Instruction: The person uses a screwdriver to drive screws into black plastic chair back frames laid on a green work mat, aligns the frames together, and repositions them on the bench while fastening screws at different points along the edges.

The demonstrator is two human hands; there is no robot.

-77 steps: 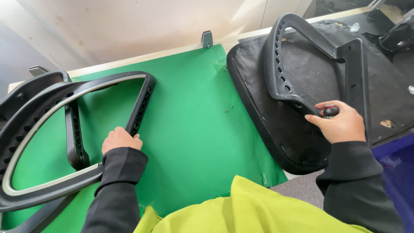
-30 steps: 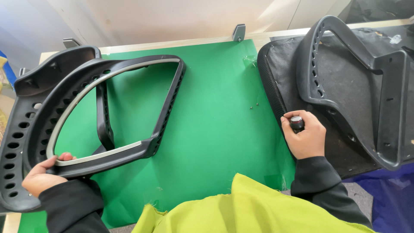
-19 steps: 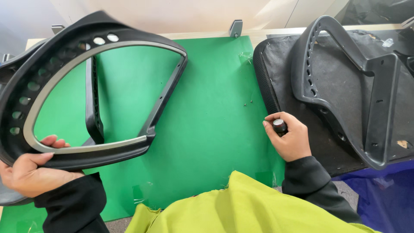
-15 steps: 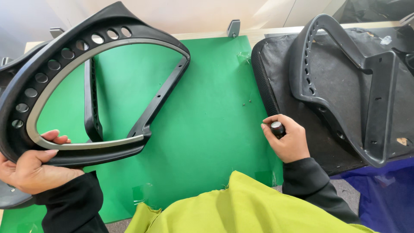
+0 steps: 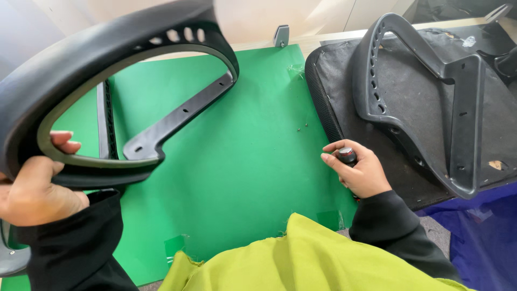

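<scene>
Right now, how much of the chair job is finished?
Little looks joined. The left hand lifts the black chair frame off the green mat. The right hand grips a black-handled tool. Another frame lies on the seat cushion, two tiny screws loose.

A furniture assembly workshop — black plastic chair-back frames [image 5: 134,81] and a mesh seat [image 5: 409,108] on a green-covered table [image 5: 253,161].
</scene>
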